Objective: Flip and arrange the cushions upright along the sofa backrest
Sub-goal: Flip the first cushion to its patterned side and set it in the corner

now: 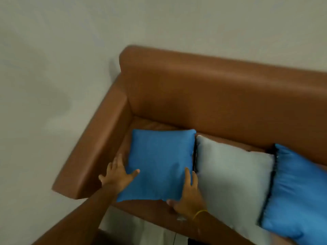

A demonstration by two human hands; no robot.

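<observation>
Both forearms reached up from the lower frame: the left hand lay spread against the left edge of the blue cushion, the right hand clasped its lower right corner. It lay flat on the sofa seat at centre, beside a grey cushion. Lifting seemed underway; next it likely needed tipping upright against the backrest.

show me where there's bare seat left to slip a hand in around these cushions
Bare seat shows behind the left blue cushion, up to the backrest, and in a narrow strip between it and the armrest, where the left hand sits. It is crowded rightward: the grey cushion and right blue cushion press edge to edge.
</observation>
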